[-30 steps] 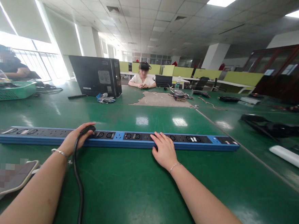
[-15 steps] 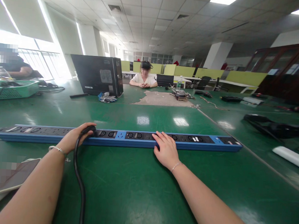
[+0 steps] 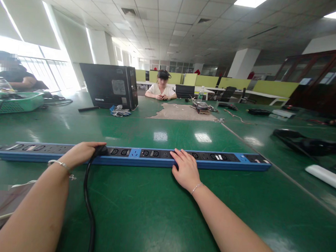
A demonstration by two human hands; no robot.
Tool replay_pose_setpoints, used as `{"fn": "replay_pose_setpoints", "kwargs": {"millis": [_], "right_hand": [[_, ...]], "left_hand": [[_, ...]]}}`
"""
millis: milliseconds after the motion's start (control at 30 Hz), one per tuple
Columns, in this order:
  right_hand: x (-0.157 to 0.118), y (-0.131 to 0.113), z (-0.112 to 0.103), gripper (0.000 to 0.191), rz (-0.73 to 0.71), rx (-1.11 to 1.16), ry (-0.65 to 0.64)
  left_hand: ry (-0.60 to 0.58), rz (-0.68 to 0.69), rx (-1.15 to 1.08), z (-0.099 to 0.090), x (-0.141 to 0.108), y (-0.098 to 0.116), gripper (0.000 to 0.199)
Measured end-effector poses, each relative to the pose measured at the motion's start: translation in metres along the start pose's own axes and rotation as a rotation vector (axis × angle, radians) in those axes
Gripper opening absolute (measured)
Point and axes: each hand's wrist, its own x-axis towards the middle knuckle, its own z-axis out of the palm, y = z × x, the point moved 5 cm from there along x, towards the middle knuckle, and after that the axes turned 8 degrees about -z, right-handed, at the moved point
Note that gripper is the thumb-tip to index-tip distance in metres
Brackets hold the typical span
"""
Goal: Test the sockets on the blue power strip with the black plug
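Observation:
A long blue-and-black power strip (image 3: 154, 162) lies across the green table in front of me, its sockets facing up. A black plug (image 3: 101, 150) sits on its sockets left of the middle, with a thick black cable (image 3: 89, 205) running down toward me. My left hand (image 3: 81, 152) is at the plug, a finger stretched along its far side; the thumb is hidden, and the grip seems closed on the plug. Fingers spread, my right hand (image 3: 185, 167) rests flat on the strip right of its middle.
Farther back stand a black computer case (image 3: 107, 86), gloves (image 3: 120, 111) and a green basket (image 3: 17, 104). One person sits opposite, another at far left. A black object (image 3: 310, 143) and a white bar (image 3: 327, 179) lie on the right; a notebook-like thing (image 3: 10, 203) is at lower left.
My left hand has turned and shifted left at the plug, its finger now straighter, and the cable has swung slightly. My right hand stays on the strip.

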Motion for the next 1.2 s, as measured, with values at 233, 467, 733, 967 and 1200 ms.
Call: {"fn": "replay_pose_setpoints", "kwargs": {"millis": [233, 467, 733, 967, 1200], "right_hand": [[0.0, -0.001, -0.001, 0.049, -0.003, -0.002, 0.001], [0.0, -0.001, -0.002, 0.048, 0.009, 0.003, 0.004], [0.0, -0.002, -0.002, 0.049, 0.014, 0.012, -0.006], [0.0, -0.002, -0.003, 0.049, 0.018, 0.013, -0.007], [0.0, -0.002, -0.003, 0.049, 0.015, 0.016, -0.008]], "left_hand": [[0.012, -0.036, 0.123, 0.019, 0.003, 0.022, 0.061], [-0.006, 0.022, 0.204, 0.027, 0.014, 0.02, 0.058], [-0.052, 0.089, 0.272, 0.03, 0.029, 0.023, 0.053], [0.007, 0.085, 0.29, 0.035, 0.021, 0.018, 0.06], [-0.006, 0.101, 0.288, 0.033, 0.026, 0.019, 0.053]]}}
